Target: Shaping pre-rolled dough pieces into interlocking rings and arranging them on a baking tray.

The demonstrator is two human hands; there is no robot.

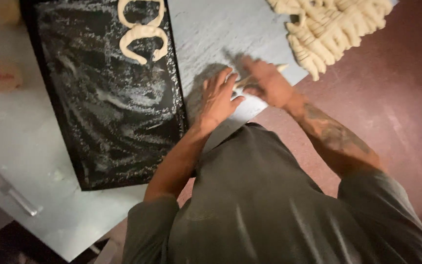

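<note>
A: What's laid out here, biggest first?

B: A pale counter (20,142), then a black floured baking tray (113,122) on it carrying two curved dough crescents (142,41) at its far end. A heap of rolled dough pieces (333,27) sits at the counter's far right corner.

A: And the piece being worked?

B: A small dough strip (250,78) lies on the counter just right of the tray, under both hands. It looks soft, light and easily squashed, likely a bit tacky; I'd handle it by the tapered ends with a light touch.

A: The hands?

B: The left hand (219,95) lies flat, fingers spread, pressing on the strip. The right hand (268,82) is blurred, fingers extended over the other end; neither is closed around it.
</note>
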